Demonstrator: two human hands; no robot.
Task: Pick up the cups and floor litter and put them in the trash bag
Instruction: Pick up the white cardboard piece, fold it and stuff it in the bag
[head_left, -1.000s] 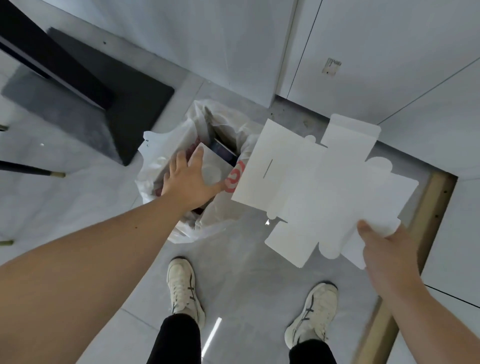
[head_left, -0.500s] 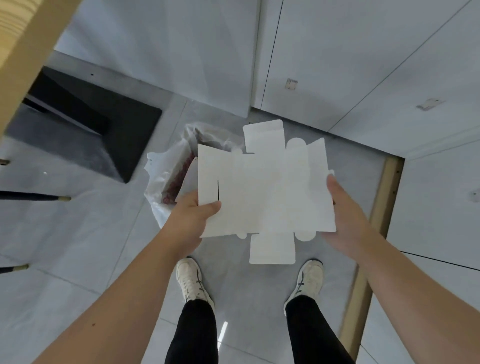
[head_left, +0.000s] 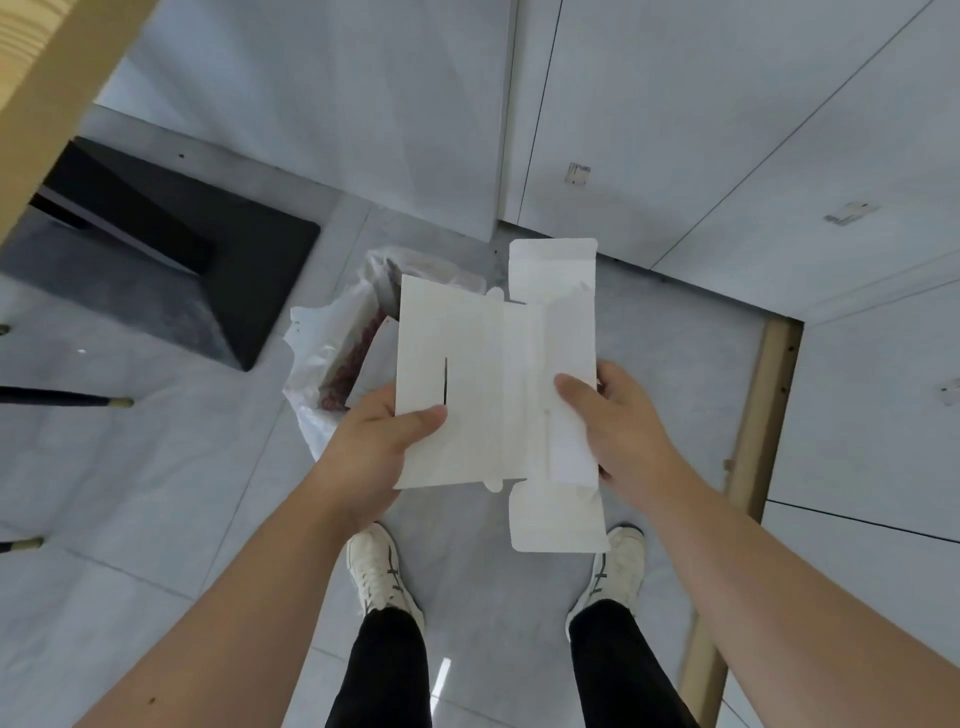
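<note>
A flattened white cardboard box (head_left: 493, 395) is held in front of me at waist height, its right panel folded inward over the middle. My left hand (head_left: 379, 447) grips its lower left edge, thumb on top. My right hand (head_left: 618, 421) grips its right side, thumb pressing the folded panel. Under and behind the cardboard, a white plastic trash bag (head_left: 322, 364) stands open on the floor with reddish litter and white card inside; the cardboard hides most of its mouth.
A black table base (head_left: 218, 260) sits on the grey tiled floor to the left, with thin dark chair legs (head_left: 67, 401) further left. White cabinet doors (head_left: 675, 130) run along the back. A wooden strip (head_left: 763, 415) edges the floor on the right. My two white shoes (head_left: 382, 571) are below.
My left hand left the bag and took the cardboard's left edge. Both hands brought the sheet in front of me, and its right side is now folded inward, making it narrower.
</note>
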